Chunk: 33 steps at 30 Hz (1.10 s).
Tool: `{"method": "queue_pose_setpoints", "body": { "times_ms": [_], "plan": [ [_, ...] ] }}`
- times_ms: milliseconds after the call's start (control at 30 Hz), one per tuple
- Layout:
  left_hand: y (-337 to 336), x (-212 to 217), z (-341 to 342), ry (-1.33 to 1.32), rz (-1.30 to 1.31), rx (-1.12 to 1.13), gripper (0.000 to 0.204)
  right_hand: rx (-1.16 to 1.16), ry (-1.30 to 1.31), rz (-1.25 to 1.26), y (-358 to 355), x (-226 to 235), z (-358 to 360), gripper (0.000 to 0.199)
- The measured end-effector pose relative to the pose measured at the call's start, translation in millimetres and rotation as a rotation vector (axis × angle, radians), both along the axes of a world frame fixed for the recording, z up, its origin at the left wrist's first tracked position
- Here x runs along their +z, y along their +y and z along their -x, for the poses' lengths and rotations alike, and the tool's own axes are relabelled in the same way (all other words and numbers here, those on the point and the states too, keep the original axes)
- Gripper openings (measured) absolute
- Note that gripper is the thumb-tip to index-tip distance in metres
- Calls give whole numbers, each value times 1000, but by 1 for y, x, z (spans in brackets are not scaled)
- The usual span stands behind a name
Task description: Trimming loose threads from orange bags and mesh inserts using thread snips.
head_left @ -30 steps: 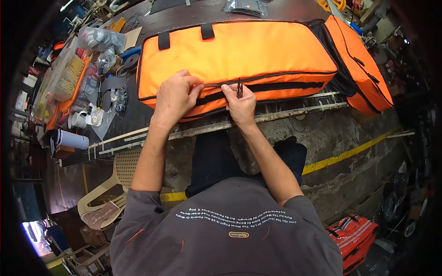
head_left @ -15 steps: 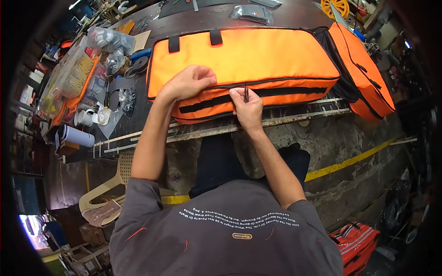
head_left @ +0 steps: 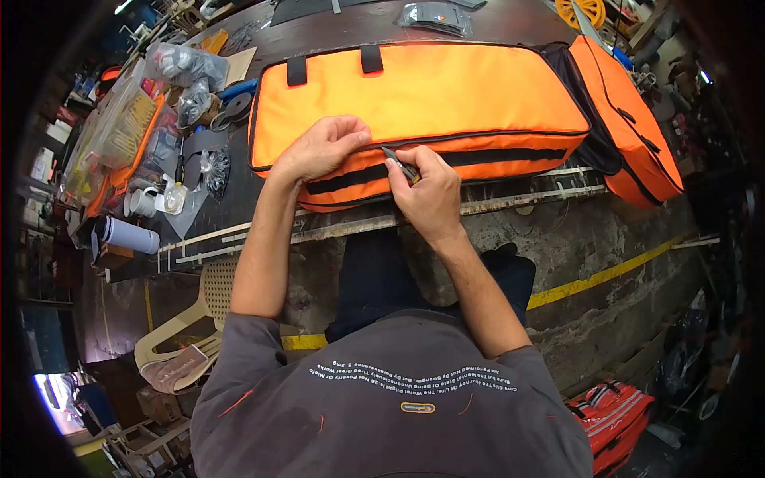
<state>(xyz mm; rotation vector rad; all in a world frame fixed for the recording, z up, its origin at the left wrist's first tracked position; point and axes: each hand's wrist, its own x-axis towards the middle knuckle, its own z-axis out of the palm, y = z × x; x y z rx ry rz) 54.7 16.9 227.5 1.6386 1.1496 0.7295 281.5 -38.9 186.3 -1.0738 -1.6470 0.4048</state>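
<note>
A long orange bag (head_left: pixel 446 88) with black piping lies on the table, two black loops near its far edge and a black strip along its near side. My left hand (head_left: pixel 323 150) rests over its near top edge, thumb and fingertips pinched together by the piping; whatever they grip is too small to make out. Close to the right of it, my right hand (head_left: pixel 430 191) is closed around small thread snips (head_left: pixel 409 170). Their grey pointed tip aims up and left, at the seam near my left fingertips. The snips' handle is partly hidden by my fingers.
A second orange bag part (head_left: pixel 625 119) joins by black fabric at the right. Clear plastic boxes (head_left: pixel 123 143), tape rolls, a mug (head_left: pixel 142 202) and a white cylinder (head_left: pixel 127 236) crowd the table's left. A beige chair (head_left: pixel 195 319) stands below; a red bag (head_left: pixel 613 422) lies lower right.
My right hand has turned and shifted slightly, so the snips, which pointed away from me, now tilt left toward my left fingertips. My left hand keeps nearly the same pinch.
</note>
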Motion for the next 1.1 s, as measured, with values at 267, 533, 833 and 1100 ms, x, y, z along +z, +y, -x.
{"method": "queue_pose_setpoints", "body": {
  "times_ms": [267, 533, 833, 1100],
  "plan": [
    [2, -3, 3, -16, 8, -11, 21, -8, -47, -12, 8, -1, 9, 19],
    [3, -3, 6, -38, 11, -6, 22, -12, -65, -14, 8, -3, 11, 16],
    [-21, 24, 41, -288, -221, 241, 19, 61, 22, 57, 3, 6, 12, 21],
    [-61, 31, 59, -291, -337, 269, 13, 99, 54, 161, 0, 18, 21, 34]
  ]
}}
